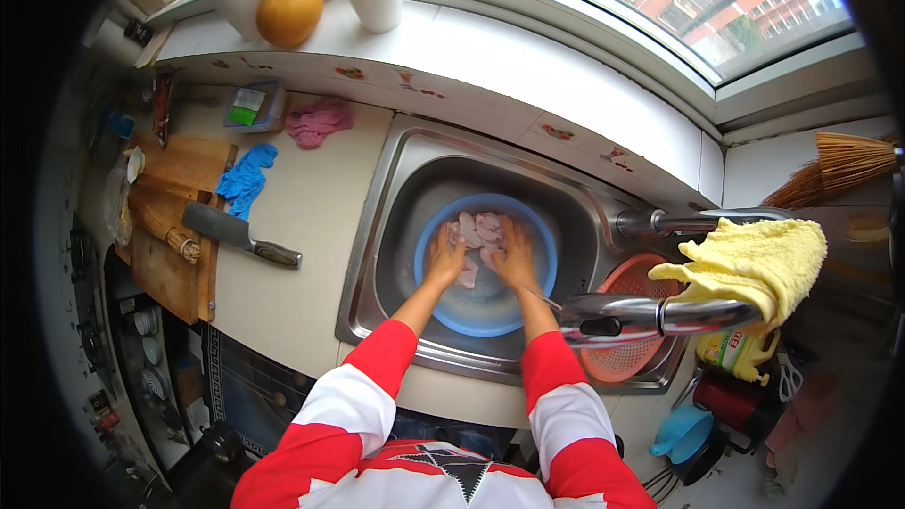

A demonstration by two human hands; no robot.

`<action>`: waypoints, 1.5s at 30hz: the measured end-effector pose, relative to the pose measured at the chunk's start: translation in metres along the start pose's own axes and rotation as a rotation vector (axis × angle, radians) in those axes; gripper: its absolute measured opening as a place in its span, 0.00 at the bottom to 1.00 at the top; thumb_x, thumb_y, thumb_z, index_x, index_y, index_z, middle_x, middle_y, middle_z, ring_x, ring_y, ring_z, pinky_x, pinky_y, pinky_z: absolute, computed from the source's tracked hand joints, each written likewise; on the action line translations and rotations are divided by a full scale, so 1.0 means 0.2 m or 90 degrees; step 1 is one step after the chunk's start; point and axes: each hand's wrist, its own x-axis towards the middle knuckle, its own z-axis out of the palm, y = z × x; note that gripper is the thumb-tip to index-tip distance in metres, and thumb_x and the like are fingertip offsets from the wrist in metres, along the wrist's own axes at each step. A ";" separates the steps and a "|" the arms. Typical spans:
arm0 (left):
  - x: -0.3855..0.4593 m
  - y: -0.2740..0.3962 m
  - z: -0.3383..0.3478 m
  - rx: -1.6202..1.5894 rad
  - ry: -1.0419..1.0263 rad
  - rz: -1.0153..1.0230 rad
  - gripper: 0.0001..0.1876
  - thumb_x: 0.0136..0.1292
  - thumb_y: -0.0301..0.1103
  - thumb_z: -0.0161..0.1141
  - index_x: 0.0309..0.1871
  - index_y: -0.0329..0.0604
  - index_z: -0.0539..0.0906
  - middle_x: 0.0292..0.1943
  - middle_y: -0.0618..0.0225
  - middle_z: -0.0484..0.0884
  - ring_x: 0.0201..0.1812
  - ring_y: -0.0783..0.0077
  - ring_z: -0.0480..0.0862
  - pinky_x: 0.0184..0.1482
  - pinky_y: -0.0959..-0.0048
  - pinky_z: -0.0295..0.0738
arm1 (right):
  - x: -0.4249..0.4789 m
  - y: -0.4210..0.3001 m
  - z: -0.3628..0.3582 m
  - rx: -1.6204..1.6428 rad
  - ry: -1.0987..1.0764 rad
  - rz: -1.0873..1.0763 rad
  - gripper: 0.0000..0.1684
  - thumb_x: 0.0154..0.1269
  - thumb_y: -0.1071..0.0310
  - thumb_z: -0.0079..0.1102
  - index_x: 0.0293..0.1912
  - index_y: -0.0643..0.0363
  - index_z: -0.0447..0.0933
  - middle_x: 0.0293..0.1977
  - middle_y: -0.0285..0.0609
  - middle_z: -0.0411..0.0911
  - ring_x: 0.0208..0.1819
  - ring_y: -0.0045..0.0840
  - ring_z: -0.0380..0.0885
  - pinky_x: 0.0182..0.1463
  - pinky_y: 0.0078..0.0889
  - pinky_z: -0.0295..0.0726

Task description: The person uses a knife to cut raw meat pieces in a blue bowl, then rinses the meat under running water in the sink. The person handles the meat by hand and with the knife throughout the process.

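Note:
Pale pieces of raw meat (469,232), possibly chicken, lie in cloudy water inside a blue plastic basin (424,240). The basin stands in a stainless steel sink (397,215). My left hand (445,258) reaches into it at the left of the pieces, fingers extended and touching them. On the other side my right hand (516,258) rests against the meat, fingers likewise stretched out. Neither hand is closed around a piece; some fingertips are hidden by water and meat. A chrome faucet (615,318) extends beside my right forearm, a yellow cloth (749,261) draped over it.
An orange plastic colander (615,357) sits right of the basin. On the left counter, a cleaver (219,226) lies partly over wooden cutting boards (166,290), near a blue glove (246,178) and pink cloth (319,121). Paper cups (375,3) and a round fruit (290,13) stand on the windowsill.

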 end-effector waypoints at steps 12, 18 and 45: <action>-0.10 0.01 0.15 0.414 -0.067 0.066 0.49 0.43 0.37 0.70 0.70 0.56 0.55 0.61 0.46 0.59 0.59 0.42 0.64 0.61 0.54 0.65 | -0.23 0.10 0.02 0.056 -0.132 0.121 0.42 0.45 0.68 0.67 0.62 0.54 0.62 0.61 0.57 0.61 0.59 0.53 0.64 0.58 0.48 0.68; -0.10 0.13 0.10 0.402 -0.062 0.164 0.47 0.43 0.31 0.70 0.69 0.57 0.57 0.61 0.47 0.59 0.61 0.43 0.64 0.54 0.54 0.72 | 0.01 -0.08 -0.05 -0.158 -0.127 -0.050 0.44 0.47 0.67 0.67 0.64 0.48 0.59 0.60 0.62 0.60 0.57 0.57 0.63 0.58 0.52 0.68; -0.05 -0.12 0.19 0.627 -0.159 0.201 0.37 0.41 0.35 0.70 0.58 0.46 0.67 0.59 0.39 0.63 0.59 0.41 0.69 0.54 0.58 0.72 | -0.28 0.09 0.05 -0.115 -0.272 0.063 0.30 0.50 0.70 0.61 0.55 0.50 0.68 0.52 0.62 0.66 0.54 0.56 0.68 0.49 0.53 0.73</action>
